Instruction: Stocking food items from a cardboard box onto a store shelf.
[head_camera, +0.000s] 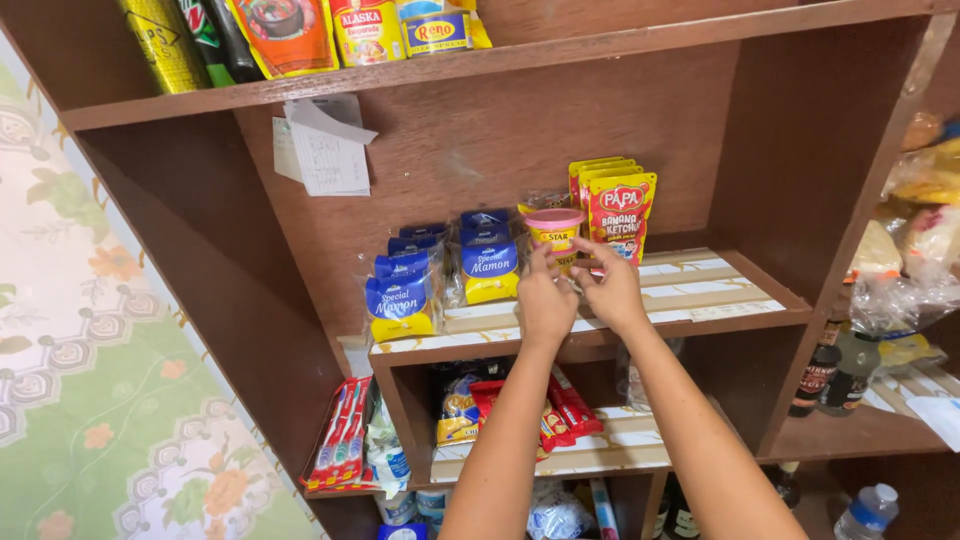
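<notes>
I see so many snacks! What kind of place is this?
Probably a small shop: brown wooden shelves carry rows of blue-and-yellow packaged cakes, red sauce pouches and packed toothbrushes.

You look into a brown wooden shelf unit (800, 130). On its middle board, blue-and-yellow cake packets (402, 298) stand in two rows at the left, and red-and-yellow sauce pouches (622, 212) lean against the back wall at the right. Handwritten paper slips (325, 150) hang from the upper board, which carries cans (437, 28), an orange pouch (287, 35) and dark bottles (215, 35). On the lower board you see red snack packets (560, 410), with toothbrush cards (340, 432) hanging at its left end. At the right, dark glass bottles (820, 370) stand beneath clear bags of goods (900, 290). A plastic water bottle (868, 512) sits low at the right. A floral-patterned wall covering (90, 350) fills the left side.
</notes>
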